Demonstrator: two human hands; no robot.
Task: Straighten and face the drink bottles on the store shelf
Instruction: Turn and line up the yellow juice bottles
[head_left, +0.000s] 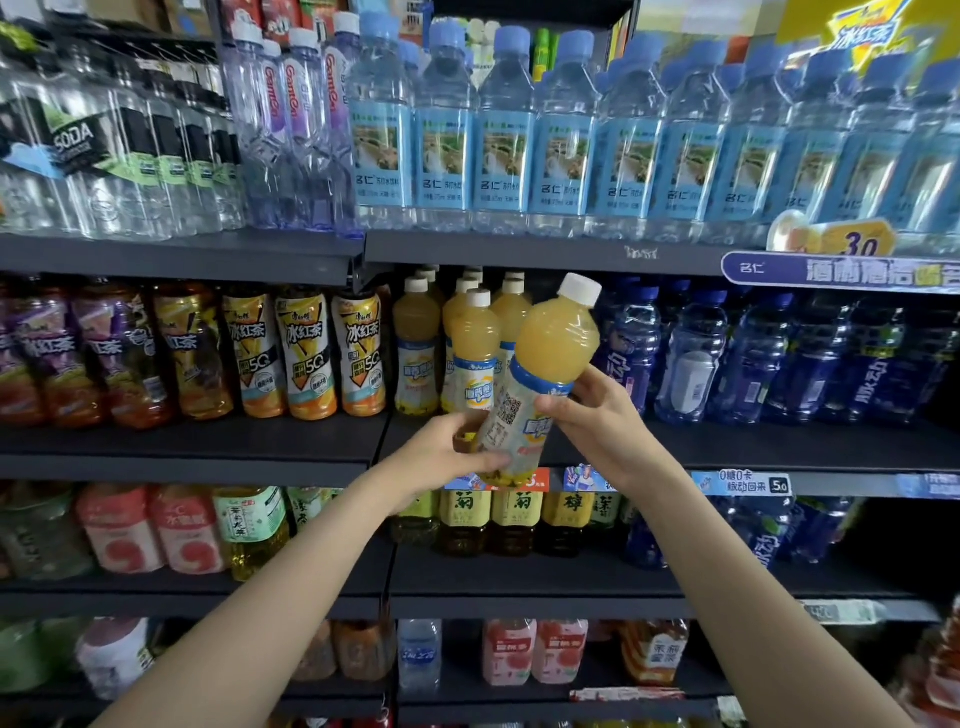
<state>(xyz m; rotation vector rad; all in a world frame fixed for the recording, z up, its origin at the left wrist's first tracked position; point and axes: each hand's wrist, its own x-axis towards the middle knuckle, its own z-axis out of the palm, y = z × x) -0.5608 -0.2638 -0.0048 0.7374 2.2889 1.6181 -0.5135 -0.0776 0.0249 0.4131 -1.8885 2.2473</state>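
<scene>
A dark store shelf (197, 447) unit fills the view, four tiers of it stocked with drinks. On the top tier a long row of blue-label water bottles (498, 150) with blue caps runs from the middle to the right edge; left of them stand slim clear bottles with white caps (298, 140), and at far left clear soda bottles with black-and-green labels (124, 156). On the second tier, from the left, stand dark iced tea bottles (306, 353) with yellow-and-black labels, then a small group of yellow juice bottles (418, 353) with white caps, then deep blue bottles (748, 358) reaching to the right edge. The third tier carries pink, green and yellow-label tea bottles (511, 514), with price tags (743, 483) clipped along the shelf front above them. The lowest tier shows pink-label bottles (509, 652) and others too blurred to tell.

Two bare forearms reach up from the bottom of the view toward the middle of the second tier. Between them is the held juice bottle (540, 374), near the viewer in front of the yellow group, off the shelf and tilted with its white cap leaning up and to the right. Its label shows a printed code square turned toward the left. The left hand (441, 452) grips the lower part of the bottle, thumb lying across the front near the base. The right hand (597, 415) holds the bottle's label band from the right side, fingers curled round it just below the blue collar.
</scene>
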